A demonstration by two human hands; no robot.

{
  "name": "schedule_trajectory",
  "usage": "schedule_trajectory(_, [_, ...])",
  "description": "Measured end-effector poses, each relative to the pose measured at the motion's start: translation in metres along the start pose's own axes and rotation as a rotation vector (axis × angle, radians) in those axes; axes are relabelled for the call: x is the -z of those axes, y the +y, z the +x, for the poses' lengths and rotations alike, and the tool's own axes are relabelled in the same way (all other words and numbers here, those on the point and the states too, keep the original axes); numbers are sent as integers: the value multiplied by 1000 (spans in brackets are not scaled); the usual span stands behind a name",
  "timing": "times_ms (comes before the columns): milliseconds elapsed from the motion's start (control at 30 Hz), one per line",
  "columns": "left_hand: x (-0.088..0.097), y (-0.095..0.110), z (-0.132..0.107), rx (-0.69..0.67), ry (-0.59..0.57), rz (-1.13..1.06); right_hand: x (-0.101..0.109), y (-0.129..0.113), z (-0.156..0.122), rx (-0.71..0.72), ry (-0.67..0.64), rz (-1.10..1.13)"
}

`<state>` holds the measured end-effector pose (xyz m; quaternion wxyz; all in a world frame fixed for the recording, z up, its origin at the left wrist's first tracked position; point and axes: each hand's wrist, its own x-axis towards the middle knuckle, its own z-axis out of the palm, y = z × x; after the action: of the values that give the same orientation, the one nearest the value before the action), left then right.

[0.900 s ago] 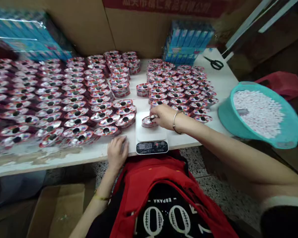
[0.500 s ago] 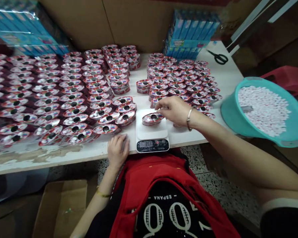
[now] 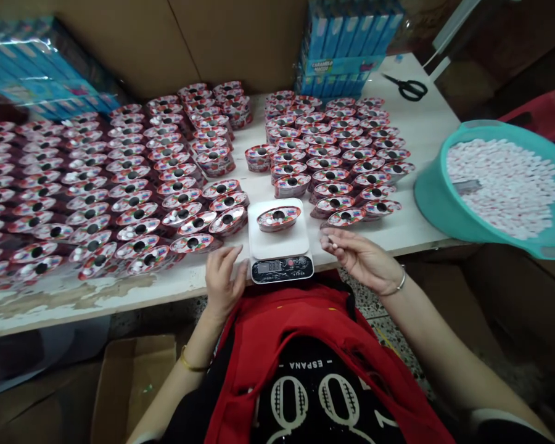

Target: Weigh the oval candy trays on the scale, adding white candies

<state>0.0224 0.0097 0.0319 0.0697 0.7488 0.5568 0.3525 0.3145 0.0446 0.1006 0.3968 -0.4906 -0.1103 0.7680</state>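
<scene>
A white digital scale (image 3: 281,248) stands at the table's front edge, with one oval red-and-white tin (image 3: 279,218) on its plate. White pieces show on the tin's lid around a dark round opening. My right hand (image 3: 358,259) is right of the scale, palm turned up, its fingertips closed on small white candies (image 3: 332,244). Left of the scale my left hand (image 3: 224,277) rests at the table edge, fingers loosely apart and holding nothing. It is near several more oval tins (image 3: 192,243).
Rows of similar tins (image 3: 132,179) cover the left; another group (image 3: 333,157) sits behind the scale, to the right. A turquoise basin (image 3: 437,191) holds white candies and a scoop (image 3: 467,186). Black scissors (image 3: 409,89) and wrapped blue boxes (image 3: 337,61) lie farther back. A cardboard box (image 3: 134,382) is below.
My right hand has left the tin on the scale and drawn back to the right, with white candies in its fingers. The display's reading has changed. My left hand has opened slightly.
</scene>
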Motion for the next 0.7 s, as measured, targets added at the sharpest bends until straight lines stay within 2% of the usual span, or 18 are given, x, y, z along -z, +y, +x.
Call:
schedule_trajectory(167, [-4, 21, 35, -153, -17, 107, 6, 29, 0, -9, -44, 94])
schedule_trajectory(333, [-13, 26, 52, -186, -112, 177, 5, 38, 1, -12, -82, 111])
schedule_trajectory(600, [-15, 40, 82, -82, -58, 157, -1, 40, 7, -8, -94, 108])
schedule_trajectory(700, [-13, 46, 98, 22, -112, 162, -8, 41, 9, 3, -114, 94])
